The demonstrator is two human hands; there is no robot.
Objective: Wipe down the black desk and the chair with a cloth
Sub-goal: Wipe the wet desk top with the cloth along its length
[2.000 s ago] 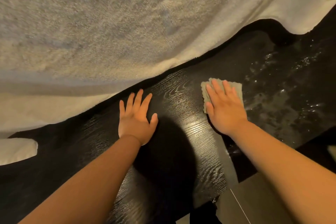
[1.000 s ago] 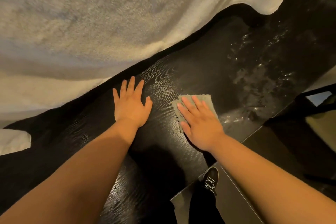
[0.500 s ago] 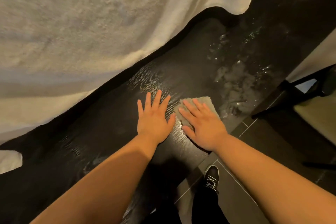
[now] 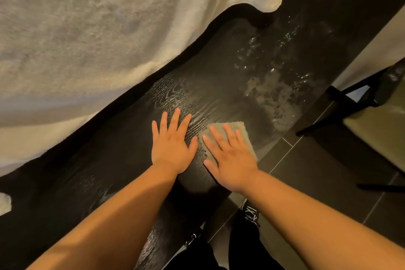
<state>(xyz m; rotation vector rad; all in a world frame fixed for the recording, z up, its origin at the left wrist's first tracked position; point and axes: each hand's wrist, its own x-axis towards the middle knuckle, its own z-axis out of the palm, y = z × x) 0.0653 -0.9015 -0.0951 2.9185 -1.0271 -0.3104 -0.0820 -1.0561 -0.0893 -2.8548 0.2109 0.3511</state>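
Cloth (image 4: 242, 132) under flat right hand (image 4: 232, 160), fingers (image 4: 228, 133) straight, spread; left hand (image 4: 171, 149) flat on desk (image 4: 219, 76)

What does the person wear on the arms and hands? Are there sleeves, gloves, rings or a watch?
The left hand and right hand are bare, without gloves or rings. The left forearm and right forearm are bare to the frame edge; no sleeve, watch or bracelet is visible.

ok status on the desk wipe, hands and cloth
Left hand flat on black desk, holding nothing. Right hand pressing cloth flat on desk. Wet streaks beyond cloth not yet wiped; white fabric drapes along far edge.
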